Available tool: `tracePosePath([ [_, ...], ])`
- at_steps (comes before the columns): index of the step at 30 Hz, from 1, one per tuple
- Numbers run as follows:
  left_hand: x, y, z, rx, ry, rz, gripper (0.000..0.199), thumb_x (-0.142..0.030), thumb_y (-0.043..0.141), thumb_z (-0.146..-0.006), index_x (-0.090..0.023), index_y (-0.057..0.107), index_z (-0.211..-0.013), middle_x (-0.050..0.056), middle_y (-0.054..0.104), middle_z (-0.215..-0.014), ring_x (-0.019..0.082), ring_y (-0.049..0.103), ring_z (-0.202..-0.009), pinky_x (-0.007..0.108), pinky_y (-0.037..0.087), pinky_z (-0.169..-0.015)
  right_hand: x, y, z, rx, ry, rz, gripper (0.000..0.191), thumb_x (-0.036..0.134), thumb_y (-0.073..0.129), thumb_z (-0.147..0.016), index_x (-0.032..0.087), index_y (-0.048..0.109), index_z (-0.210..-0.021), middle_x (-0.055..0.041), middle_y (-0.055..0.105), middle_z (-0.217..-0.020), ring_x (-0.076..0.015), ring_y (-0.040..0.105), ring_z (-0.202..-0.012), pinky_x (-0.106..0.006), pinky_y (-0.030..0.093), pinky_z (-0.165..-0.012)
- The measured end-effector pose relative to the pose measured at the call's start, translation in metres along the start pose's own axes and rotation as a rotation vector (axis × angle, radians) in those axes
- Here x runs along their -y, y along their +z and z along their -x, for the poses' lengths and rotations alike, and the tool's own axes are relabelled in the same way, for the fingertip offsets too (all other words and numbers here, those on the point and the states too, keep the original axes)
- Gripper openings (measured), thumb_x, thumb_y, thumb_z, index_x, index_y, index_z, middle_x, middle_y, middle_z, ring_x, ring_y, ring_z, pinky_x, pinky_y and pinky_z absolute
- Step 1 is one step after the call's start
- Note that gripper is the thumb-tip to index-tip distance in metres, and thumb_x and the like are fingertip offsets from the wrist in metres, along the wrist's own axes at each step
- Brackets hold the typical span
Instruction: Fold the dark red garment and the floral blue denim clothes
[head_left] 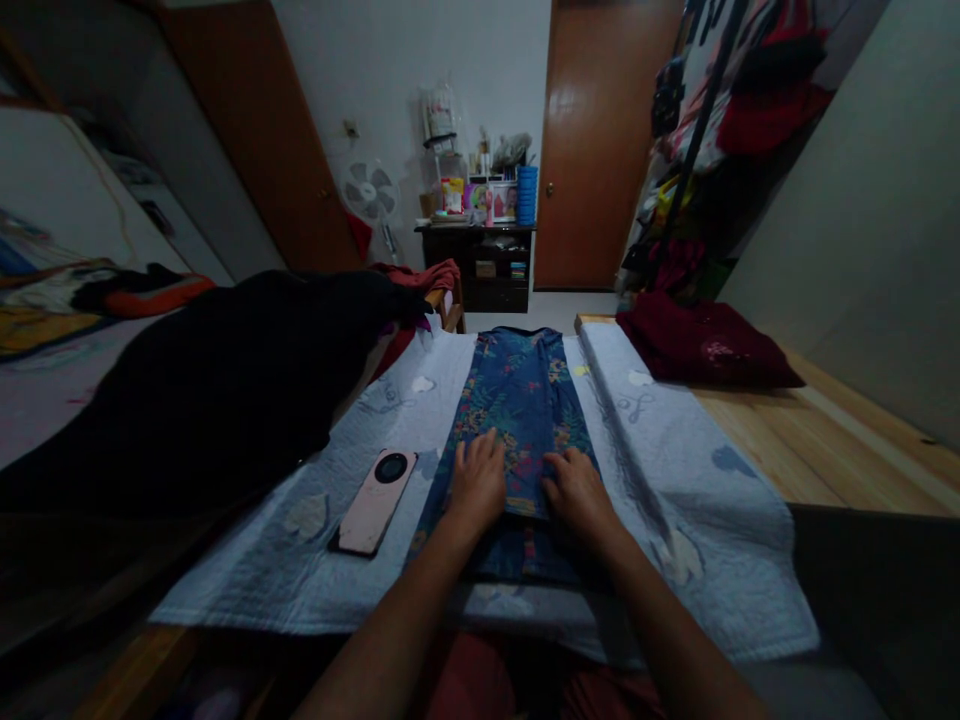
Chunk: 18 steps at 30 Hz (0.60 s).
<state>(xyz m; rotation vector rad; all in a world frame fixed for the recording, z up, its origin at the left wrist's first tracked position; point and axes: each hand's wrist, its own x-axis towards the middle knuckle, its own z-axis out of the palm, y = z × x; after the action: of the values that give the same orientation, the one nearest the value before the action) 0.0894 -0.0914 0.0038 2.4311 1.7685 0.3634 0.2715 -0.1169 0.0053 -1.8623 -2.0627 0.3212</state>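
Observation:
A dark blue floral garment [517, 400], apparently a pair of folded trousers with a dark band at its far end, lies lengthwise in front of me. My left hand [480, 480] rests on its left side, palm down with fingers apart. On the right side, my right hand [579, 492] touches the cloth with its fingers bent and slightly apart. Between my wrists, a folded edge of the cloth lies over the lower layer nearest me. Beneath the garment is a light blue-grey quilted cover [660, 460]. A pink phone [375, 505] lies left of my left hand.
A black heap of cloth [225, 380] fills the left side. A folded maroon garment [709, 340] sits at the right on wooden boards [810, 440]. Farther back stand a fan [370, 190], a dark cabinet [476, 265] and a brown door [611, 150]. Bags and clothes hang at right.

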Motion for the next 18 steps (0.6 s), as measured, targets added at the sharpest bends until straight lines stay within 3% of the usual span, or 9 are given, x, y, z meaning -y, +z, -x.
tracePosePath([
  [4,0.001,0.016,-0.018,0.096,0.148,0.018,0.048,-0.024,0.04,-0.094,-0.019,0.044,-0.141,0.009,0.037,-0.155,0.025,0.025,-0.145,0.048,0.017,-0.119,0.005,0.018,-0.014,-0.053,-0.064,0.008,0.048,0.02,0.041,-0.092,0.012,0.05,-0.138,-0.0144,0.043,-0.149,-0.0264,0.037,-0.138,-0.039,0.029,-0.113],
  [9,0.008,0.036,-0.02,0.194,0.117,0.01,0.055,-0.039,0.042,-0.094,-0.021,0.037,-0.147,0.008,0.03,-0.158,0.027,0.023,-0.146,0.051,0.02,-0.118,-0.007,0.048,-0.018,0.095,-0.072,-0.04,0.057,0.032,0.046,-0.092,0.01,0.041,-0.145,-0.0179,0.03,-0.156,-0.03,0.026,-0.144,-0.049,0.022,-0.115],
  [11,0.01,0.035,-0.021,0.204,0.116,0.026,0.055,-0.039,0.043,-0.093,-0.022,0.038,-0.145,0.008,0.03,-0.158,0.027,0.025,-0.146,0.051,0.022,-0.117,-0.016,0.048,-0.021,0.104,-0.107,-0.111,0.055,0.032,0.049,-0.09,0.012,0.046,-0.142,-0.0183,0.034,-0.154,-0.0283,0.03,-0.143,-0.046,0.025,-0.115],
  [14,0.01,0.027,-0.033,0.177,0.116,0.065,0.046,-0.036,0.048,-0.091,-0.023,0.051,-0.135,0.01,0.046,-0.148,0.027,0.04,-0.137,0.049,0.031,-0.111,-0.027,0.039,-0.034,0.053,-0.115,-0.276,0.045,0.024,0.049,-0.088,0.014,0.057,-0.131,-0.0162,0.051,-0.142,-0.0236,0.045,-0.134,-0.04,0.033,-0.111],
  [18,0.01,0.015,-0.069,0.057,0.034,0.11,0.037,-0.027,0.05,-0.089,-0.022,0.059,-0.124,0.009,0.053,-0.139,0.026,0.047,-0.129,0.042,0.035,-0.108,-0.04,0.02,-0.069,-0.091,0.028,-0.496,0.032,0.017,0.047,-0.084,0.017,0.067,-0.109,-0.0109,0.068,-0.115,-0.0213,0.061,-0.11,-0.034,0.043,-0.099],
])
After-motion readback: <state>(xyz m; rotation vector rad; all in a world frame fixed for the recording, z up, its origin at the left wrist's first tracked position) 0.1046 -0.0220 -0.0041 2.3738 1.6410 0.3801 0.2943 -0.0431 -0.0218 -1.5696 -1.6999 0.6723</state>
